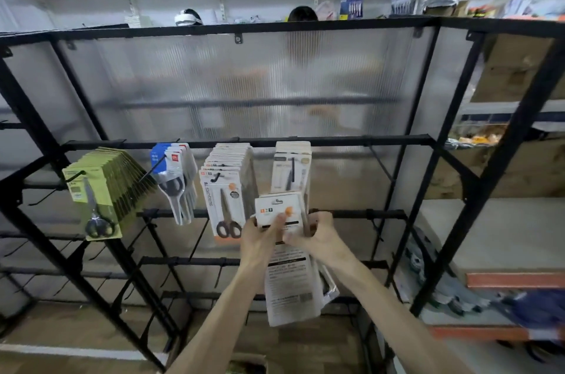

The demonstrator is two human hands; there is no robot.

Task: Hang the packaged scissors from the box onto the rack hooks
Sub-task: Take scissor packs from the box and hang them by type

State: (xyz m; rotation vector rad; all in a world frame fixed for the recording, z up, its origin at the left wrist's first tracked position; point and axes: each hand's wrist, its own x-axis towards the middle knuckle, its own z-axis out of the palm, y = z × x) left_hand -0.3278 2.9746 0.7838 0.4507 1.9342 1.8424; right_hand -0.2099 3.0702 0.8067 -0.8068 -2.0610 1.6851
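Along the black rack [336,140] I see green scissors packs [101,187], blue packs [171,159] and white-orange packs [224,193] hanging on hooks. Just right of those, my left hand [260,239] pinches a stack of white scissors packs [276,210], and my right hand [321,234] grips its right edge.

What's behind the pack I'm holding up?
Hanging white packs and a rack bar. The held pack covers their lower halves.
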